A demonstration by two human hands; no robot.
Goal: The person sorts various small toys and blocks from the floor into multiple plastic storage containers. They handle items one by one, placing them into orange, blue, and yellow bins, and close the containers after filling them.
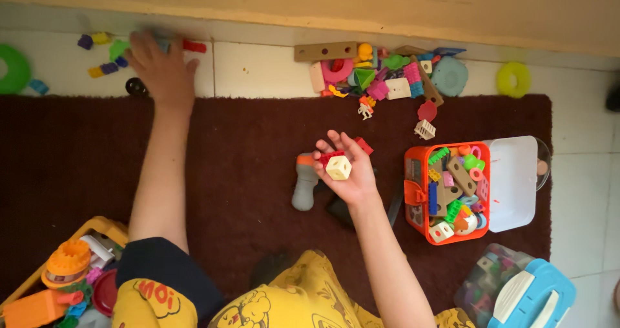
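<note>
A home play floor: dark red rug point(258, 173), tiles, scattered toy blocks point(381, 76).

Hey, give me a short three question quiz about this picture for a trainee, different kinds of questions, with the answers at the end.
1. True or false: the right hand holds a cream cube with holes.
2. Which does the left hand reach for? A) the orange box B) the loose blocks on the white tiles C) the yellow ring
3. Fill in: the orange box of toy pieces sits on the dark red ____.

Key: 1 true; 2 B; 3 rug.
</note>
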